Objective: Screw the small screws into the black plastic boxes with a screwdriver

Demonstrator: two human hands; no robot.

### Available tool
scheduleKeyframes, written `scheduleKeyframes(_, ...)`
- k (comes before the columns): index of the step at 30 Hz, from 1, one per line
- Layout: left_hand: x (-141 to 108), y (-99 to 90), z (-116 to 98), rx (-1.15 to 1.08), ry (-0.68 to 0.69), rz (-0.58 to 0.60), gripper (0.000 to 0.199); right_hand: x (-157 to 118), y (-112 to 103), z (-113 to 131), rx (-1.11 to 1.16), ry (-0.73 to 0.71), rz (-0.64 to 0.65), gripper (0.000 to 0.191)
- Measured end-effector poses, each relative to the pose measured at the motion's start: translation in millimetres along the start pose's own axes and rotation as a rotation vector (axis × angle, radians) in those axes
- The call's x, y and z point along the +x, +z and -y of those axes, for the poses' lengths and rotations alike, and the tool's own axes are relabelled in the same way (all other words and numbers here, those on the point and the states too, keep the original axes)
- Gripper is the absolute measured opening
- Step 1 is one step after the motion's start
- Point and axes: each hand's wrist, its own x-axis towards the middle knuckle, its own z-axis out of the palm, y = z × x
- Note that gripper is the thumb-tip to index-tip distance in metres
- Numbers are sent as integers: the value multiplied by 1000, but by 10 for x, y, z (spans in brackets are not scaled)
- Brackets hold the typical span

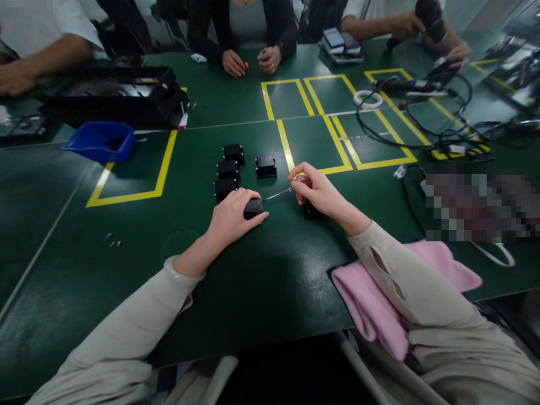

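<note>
Black, its long axis partly hidden, a small block (pixel 253 208) sits clamped in the left hand (pixel 232 215) over the middle of the green surface (pixel 291 281). The right hand (pixel 314 188) closes around a screwdriver (pixel 279 194) whose long axis runs left to right, tip pointing left and slightly near, toward the block; four similar blocks (pixel 265 165) lie farther off.

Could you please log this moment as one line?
left hand: holds block | right hand: holds screwdriver, tip at block | also in view: other blocks, pink cloth, blue tray
</note>
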Motion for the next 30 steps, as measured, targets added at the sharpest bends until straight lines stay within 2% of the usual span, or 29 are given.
scheduleKeyframes(5, -4, 8, 5, -4, 2, -4, 36, -6, 14, 13, 3, 47, 2, 14)
scheduleKeyframes(8, -4, 7, 5, -3, 6, -7, 36, -8, 7, 8, -8, 2, -1, 6)
scheduleKeyframes(11, -2, 5, 4, -9, 6, -6, 36, -7, 2, -1, -7, -13, -13, 8)
scheduleKeyframes(15, -2, 6, 4, -6, 12, -10, 36, -6, 6, 1, -4, 42, 7, 17)
scheduleKeyframes(19, -3, 5, 7, -8, 6, -7, 36, -5, 6, 16, -17, 8, 5, 6)
scheduleKeyframes(22, -2, 5, 7, -4, 4, -5, 35, -5, 6, 24, -28, -10, -11, 9)
scheduleKeyframes(26, -1, 4, 7, 1, 4, 0, 36, -9, 8, 18, -52, 42, -1, 16)
scheduleKeyframes(30, 0, 1, 11, -7, 14, 1, 36, -5, 7, 5, -28, 8, -22, 13)
